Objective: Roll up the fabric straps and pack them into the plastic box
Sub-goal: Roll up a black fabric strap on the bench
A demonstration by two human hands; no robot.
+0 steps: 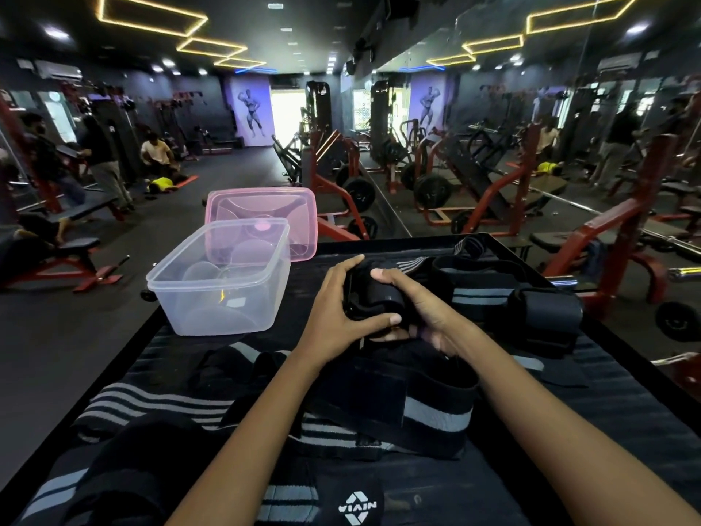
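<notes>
Left hand: we see our left hand [343, 298] curled round the left side of a black rolled strap [373, 298], thumb pressed on its near edge, fingers over the top.
Right hand: our right hand [417, 317] grips the same roll from the right and below, forefinger laid across the top; the lower fingers are blurred.
Rolled strap: held between both hands just above the black table [626, 404], its loose tail running down toward us into a wide black band with a grey stripe [428, 408].
Plastic box: we see the clear box [220, 279] standing open on the table's far left corner, left of our hands and apart from them; nothing dark lies inside it.
Lid: a pink lid [265, 218] lies just behind the box, partly hidden by it.
Other straps: a finished black roll [546, 317] sits on the table to the right of our hands; more black and grey striped straps [151, 408] lie loose across the near table, one bearing a white logo [356, 508].
Room: a gym with red weight machines [493, 176], a mirror wall on the right, and people [102, 157] at the far left.
</notes>
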